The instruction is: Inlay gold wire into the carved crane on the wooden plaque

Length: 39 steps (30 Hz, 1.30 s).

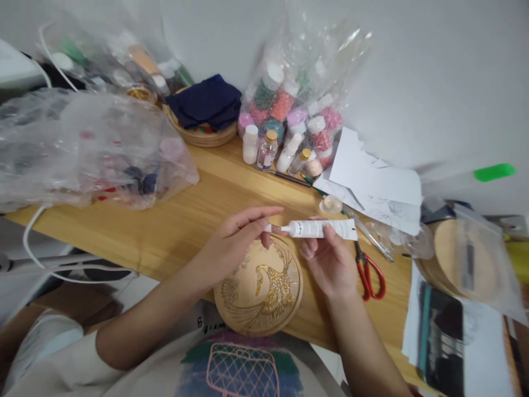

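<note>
My right hand (328, 259) is closed around a white glue tube (320, 228), holding it level above the table with its nozzle pointing left. My left hand (239, 234) pinches the small cap end of the tube's nozzle (275, 227) between thumb and fingers. Just below both hands lies a round wooden disc (260, 289) carved with a bird, partly filled with gold beads. It rests at the near edge of the wooden table (198, 220).
Red-handled scissors (370, 273) lie right of the disc. Small bottles (268, 150) and a clear bag of bead jars (297, 105) stand behind. White paper scraps (372, 182), a small clear lid (331, 204), a plastic bag (82, 149) at left, a wooden hoop with navy cloth (206, 110).
</note>
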{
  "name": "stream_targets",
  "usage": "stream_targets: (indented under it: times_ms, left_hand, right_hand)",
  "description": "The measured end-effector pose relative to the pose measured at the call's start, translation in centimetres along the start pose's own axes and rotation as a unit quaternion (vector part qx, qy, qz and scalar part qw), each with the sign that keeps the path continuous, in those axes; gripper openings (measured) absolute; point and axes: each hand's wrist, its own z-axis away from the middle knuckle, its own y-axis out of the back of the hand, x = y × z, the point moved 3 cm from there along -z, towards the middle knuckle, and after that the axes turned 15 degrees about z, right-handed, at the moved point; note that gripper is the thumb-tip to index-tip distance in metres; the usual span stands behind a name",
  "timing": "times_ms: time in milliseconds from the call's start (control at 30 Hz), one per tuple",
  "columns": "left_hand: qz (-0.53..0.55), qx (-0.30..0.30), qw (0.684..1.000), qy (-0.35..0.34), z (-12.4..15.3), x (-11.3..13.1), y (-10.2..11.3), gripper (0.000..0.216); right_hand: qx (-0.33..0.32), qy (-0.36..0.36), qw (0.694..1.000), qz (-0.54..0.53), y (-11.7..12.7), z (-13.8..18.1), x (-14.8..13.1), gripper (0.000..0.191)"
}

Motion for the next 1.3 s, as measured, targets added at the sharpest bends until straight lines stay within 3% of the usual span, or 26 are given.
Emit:
stream_targets:
  times_ms: [500,633,767,933,1033,1167,1300]
  left_hand:
    - [-0.036,0.009,0.999,-0.023,-0.6,-0.4,0.4,0.025]
    - [0.033,-0.010,0.999,-0.005,-1.0,-0.9,0.5,0.022]
    - [0.138,-0.044,0.989,0.014,-1.5,-1.3,0.8,0.030]
    - [0.152,-0.035,0.988,0.002,-2.5,-0.9,2.5,0.041]
    - [0.158,-0.019,0.987,-0.017,-2.8,-0.3,3.8,0.042]
    - [0.183,-0.015,0.983,-0.033,-2.5,0.4,5.5,0.040]
    - [0.206,-0.015,0.978,-0.035,-1.6,1.2,6.9,0.034]
  right_hand:
    - [0.021,0.029,0.997,0.061,0.0,0.2,0.2,0.019]
    - [0.020,0.025,0.999,0.041,0.0,0.1,0.1,0.020]
    - [0.010,0.015,1.000,0.011,0.3,-0.3,-0.3,0.035]
    - [0.053,0.034,0.998,0.005,1.1,-0.9,-0.2,0.028]
    - [0.073,0.026,0.997,0.032,1.3,-1.0,0.3,0.034]
    - [0.010,-0.030,0.998,0.057,0.4,-1.3,0.4,0.038]
    - [-0.059,-0.125,0.990,0.025,-2.5,-2.5,-0.5,0.046]
